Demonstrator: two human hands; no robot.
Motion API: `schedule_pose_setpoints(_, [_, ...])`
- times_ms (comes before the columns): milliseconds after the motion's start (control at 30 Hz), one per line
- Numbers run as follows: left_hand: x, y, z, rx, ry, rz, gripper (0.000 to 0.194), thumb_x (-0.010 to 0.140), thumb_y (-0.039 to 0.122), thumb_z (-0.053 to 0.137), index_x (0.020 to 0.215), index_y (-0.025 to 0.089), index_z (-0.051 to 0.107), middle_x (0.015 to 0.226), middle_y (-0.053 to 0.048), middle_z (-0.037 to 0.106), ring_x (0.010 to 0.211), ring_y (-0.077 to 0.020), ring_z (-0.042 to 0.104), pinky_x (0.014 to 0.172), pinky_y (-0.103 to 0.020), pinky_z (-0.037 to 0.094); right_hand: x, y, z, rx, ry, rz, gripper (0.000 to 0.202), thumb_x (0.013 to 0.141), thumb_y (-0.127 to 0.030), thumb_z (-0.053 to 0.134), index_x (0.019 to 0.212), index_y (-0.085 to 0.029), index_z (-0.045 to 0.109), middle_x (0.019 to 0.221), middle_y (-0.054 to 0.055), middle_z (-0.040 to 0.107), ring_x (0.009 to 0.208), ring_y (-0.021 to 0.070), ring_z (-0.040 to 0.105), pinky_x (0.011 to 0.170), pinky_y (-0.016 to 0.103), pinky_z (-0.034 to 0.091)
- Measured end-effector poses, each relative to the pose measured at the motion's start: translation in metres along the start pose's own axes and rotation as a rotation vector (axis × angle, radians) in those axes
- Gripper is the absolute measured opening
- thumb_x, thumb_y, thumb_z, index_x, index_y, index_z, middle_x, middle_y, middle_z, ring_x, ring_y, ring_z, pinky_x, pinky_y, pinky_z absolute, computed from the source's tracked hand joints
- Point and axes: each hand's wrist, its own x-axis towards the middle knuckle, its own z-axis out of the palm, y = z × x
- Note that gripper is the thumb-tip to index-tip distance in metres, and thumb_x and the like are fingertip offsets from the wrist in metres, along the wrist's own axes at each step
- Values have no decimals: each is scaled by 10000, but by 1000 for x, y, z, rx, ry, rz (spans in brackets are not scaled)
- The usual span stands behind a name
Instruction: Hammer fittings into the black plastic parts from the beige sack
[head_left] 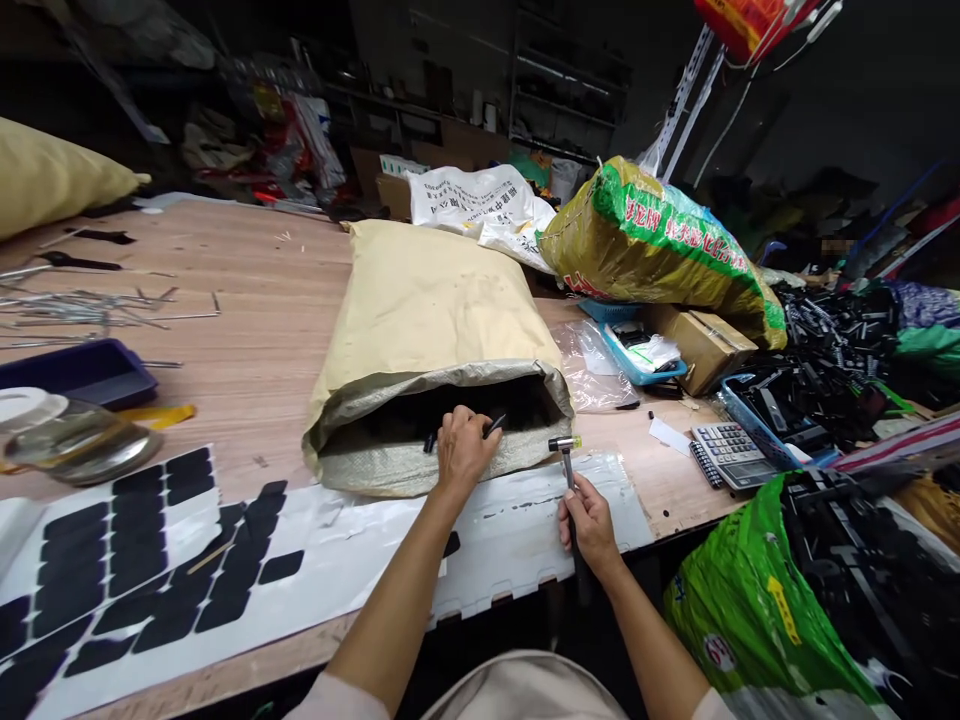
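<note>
A tan woven sack [442, 300] lies on the bench with its mouth facing me and black contents in its dark inside. At that opening, my left hand [463, 450] is closed round a slim black part [494, 427], whose end sticks out to the right. Another dark end shows left of the fingers; whether it is the same piece I cannot tell. My right hand [589, 522] grips the dark handle of a small mallet [564, 443]. The mallet's head, black with a yellowish end, points up just off the sack's right corner.
Black stick-on pads [139, 530] on white sheets cover the left front, beside a purple tray [82, 372] and loose metal rods [97, 308]. To the right are a calculator [731, 455], a blue basket [637, 355] and a green sack [757, 600] of black parts.
</note>
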Motion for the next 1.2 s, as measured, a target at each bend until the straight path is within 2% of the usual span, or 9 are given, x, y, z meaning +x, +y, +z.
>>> schedule_pose_setpoints(67, [-23, -8, -9, -106, 9, 95, 211, 881, 364, 631, 957, 205, 748, 998, -89, 598, 952, -272, 529, 873, -392, 443, 0, 0, -1, -1, -1, 2, 548, 877, -509, 646, 1289, -160, 551, 635, -80, 552, 345, 70, 472, 290, 169, 370])
schedule_pose_setpoints(167, [-56, -16, -12, -211, -99, 230, 178, 885, 348, 643, 950, 216, 743, 963, -60, 584, 920, -240, 520, 874, -381, 433, 0, 1, -2, -7, -14, -4, 549, 891, -499, 632, 1310, -156, 537, 640, -80, 548, 350, 68, 467, 292, 168, 371])
schedule_pose_setpoints(300, [-83, -20, 3, -258, -164, 216, 200, 909, 331, 614, 1020, 217, 734, 960, -55, 591, 918, -237, 510, 859, -388, 432, -3, 1, -1, -61, -44, -25, 539, 925, -488, 593, 1348, -159, 534, 651, -78, 531, 358, 67, 460, 308, 174, 380])
schedule_pose_setpoints(467, [-86, -21, 15, -258, -157, 207, 218, 899, 334, 635, 1066, 235, 736, 983, -54, 608, 929, -238, 510, 876, -406, 422, -14, -2, 1, -289, -81, -61, 494, 975, -450, 513, 1380, -175, 579, 650, -53, 533, 373, 77, 453, 345, 196, 392])
schedule_pose_setpoints(600, [-84, -23, 14, -265, -164, 205, 212, 885, 329, 657, 1059, 245, 744, 983, -50, 620, 946, -240, 520, 870, -399, 424, -22, -10, 6, -505, -107, -197, 430, 957, -379, 543, 1318, -178, 660, 686, 13, 640, 573, 170, 619, 525, 268, 537])
schedule_pose_setpoints(733, [-84, -22, 14, -264, -168, 184, 205, 872, 322, 676, 1045, 246, 756, 970, -45, 627, 942, -238, 523, 870, -399, 425, -26, -18, 12, -599, -132, -305, 405, 954, -309, 539, 1322, -195, 663, 880, 67, 745, 865, 250, 707, 740, 344, 598])
schedule_pose_setpoints(867, [-85, -22, 14, -266, -166, 175, 198, 868, 315, 681, 1037, 254, 763, 970, -43, 631, 939, -236, 515, 876, -402, 422, -29, -23, 13, -680, -195, -333, 401, 970, -248, 503, 1343, -195, 642, 1140, 99, 746, 1054, 270, 703, 925, 386, 568])
schedule_pose_setpoints(1067, [-84, -21, 13, -282, -183, 152, 183, 854, 304, 709, 1025, 264, 760, 968, -33, 637, 957, -237, 515, 883, -402, 421, -30, -31, 16, -711, -241, -320, 397, 987, -231, 474, 1353, -204, 626, 1119, 86, 748, 984, 246, 716, 891, 358, 563])
schedule_pose_setpoints(1200, [-83, -19, 11, -274, -199, 134, 130, 839, 290, 722, 956, 245, 755, 975, -32, 634, 959, -241, 517, 881, -404, 419, -32, -33, 23, -691, -287, -319, 398, 987, -251, 483, 1354, -194, 625, 953, 60, 742, 809, 210, 691, 774, 323, 564])
